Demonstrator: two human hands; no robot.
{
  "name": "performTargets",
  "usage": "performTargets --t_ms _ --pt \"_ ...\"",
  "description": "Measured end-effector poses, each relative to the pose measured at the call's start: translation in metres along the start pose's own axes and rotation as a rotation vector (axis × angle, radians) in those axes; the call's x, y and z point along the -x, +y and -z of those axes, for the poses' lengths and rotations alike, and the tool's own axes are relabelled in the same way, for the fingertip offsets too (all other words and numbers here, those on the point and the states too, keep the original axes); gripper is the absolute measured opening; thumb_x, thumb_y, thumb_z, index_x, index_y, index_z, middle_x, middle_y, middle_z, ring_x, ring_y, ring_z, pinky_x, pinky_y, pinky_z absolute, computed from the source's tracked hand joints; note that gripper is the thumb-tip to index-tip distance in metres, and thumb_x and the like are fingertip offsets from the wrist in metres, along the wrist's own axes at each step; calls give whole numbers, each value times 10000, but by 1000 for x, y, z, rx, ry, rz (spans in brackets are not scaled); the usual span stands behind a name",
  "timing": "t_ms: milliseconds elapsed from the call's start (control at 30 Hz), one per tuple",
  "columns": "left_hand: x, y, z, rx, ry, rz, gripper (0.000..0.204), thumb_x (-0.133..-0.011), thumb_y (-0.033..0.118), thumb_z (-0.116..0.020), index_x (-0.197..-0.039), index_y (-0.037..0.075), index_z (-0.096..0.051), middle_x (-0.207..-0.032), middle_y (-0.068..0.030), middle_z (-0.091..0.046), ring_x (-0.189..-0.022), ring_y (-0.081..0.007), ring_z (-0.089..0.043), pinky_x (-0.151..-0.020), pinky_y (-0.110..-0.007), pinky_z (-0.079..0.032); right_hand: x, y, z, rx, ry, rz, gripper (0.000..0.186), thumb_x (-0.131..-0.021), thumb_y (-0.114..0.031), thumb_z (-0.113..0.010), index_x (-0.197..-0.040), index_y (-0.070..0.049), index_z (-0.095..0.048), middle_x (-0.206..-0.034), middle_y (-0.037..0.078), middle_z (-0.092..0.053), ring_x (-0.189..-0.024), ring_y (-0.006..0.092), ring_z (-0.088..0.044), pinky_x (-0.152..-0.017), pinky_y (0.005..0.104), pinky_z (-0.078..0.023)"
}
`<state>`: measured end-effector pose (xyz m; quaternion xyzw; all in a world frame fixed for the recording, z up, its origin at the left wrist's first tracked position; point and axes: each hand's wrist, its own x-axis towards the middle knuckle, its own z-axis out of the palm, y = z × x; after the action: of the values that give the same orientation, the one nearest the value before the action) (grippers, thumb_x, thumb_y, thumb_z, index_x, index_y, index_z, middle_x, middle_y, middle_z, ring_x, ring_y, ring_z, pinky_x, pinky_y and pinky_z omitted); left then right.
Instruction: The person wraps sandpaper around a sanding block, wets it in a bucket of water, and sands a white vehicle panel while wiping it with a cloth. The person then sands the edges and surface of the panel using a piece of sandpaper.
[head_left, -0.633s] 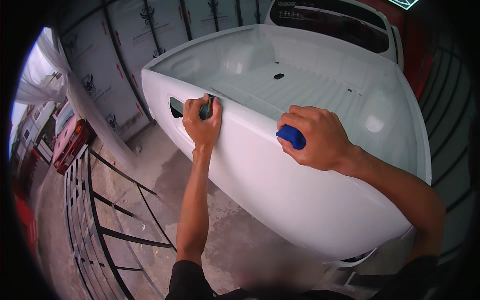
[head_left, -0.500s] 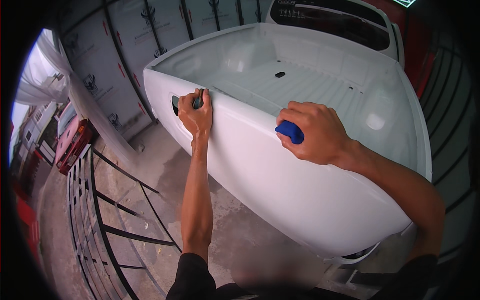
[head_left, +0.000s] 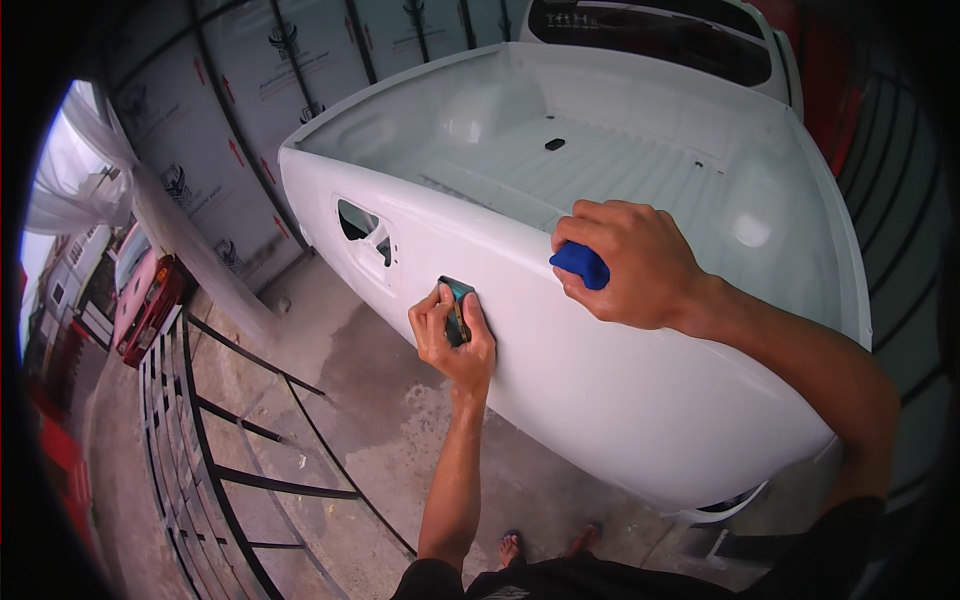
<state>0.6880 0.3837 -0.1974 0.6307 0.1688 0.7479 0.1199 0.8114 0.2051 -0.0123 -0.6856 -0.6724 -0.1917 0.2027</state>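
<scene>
My left hand grips a dark and teal sanding block between thumb and fingers. The block lies against the outer face of the white tailgate, right of the cutout in the panel. On the tailgate's top edge rests my right hand, its fingers closed around a blue sponge. Part of the sponge is hidden under the fingers. Behind the tailgate is the pickup's white, ribbed bed.
A black metal frame stands on the concrete floor at the left. Beyond it are a gathered white curtain and a red car. Printed panels line the far wall. My feet show below the tailgate.
My left hand has moved right and down the tailgate with the block, away from the cutout, which is now uncovered. My right hand stays on the top edge with the sponge.
</scene>
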Motion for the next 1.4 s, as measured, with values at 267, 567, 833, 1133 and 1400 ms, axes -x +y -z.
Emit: performTargets --t_ms 267,567,833,1133,1400 --pt "-81 -69 -1 -96 59 282 132 -912 60 -746 -941 -50 -679 -881 -140 -649 -786 -258 -617 -706 -385 -504 -11 -11 -3 -17 67 44 174 -787 -162 -782 -903 -100 -668 -839 54 -666 -741 271 -685 -646 389 -550" --pt "-68 -63 6 -77 45 199 140 -859 1 -768 -922 -36 -648 -965 -172 -676 -863 -309 -638 -750 -410 -527 -11 -11 -1 -71 19 31 201 -793 -199 -785 -926 -89 -682 -864 76 -684 -743 296 -699 -663 415 -564" --pt "-6 0 13 13 10 14 145 -820 -7 -790 -901 -34 -674 -951 -182 -690 -877 -308 -658 -747 -402 -537 -4 -6 1 -32 27 25 182 -799 -199 -780 -914 -97 -681 -858 69 -682 -742 287 -698 -654 407 -558" --pt "19 19 8 40 -9 9 198 -791 45 -825 -914 -25 -687 -958 -189 -690 -888 -288 -653 -744 -394 -556 -3 -1 -5 -36 29 9 169 -812 -173 -775 -921 -91 -675 -849 67 -677 -727 283 -690 -648 382 -557" --pt "-38 -47 9 -51 98 192 175 -842 5 -800 -957 -37 -675 -953 -166 -677 -879 -304 -650 -763 -404 -537 -13 -12 -2 -35 -7 16 176 -843 -220 -766 -933 -97 -679 -857 71 -676 -741 286 -700 -655 408 -556"
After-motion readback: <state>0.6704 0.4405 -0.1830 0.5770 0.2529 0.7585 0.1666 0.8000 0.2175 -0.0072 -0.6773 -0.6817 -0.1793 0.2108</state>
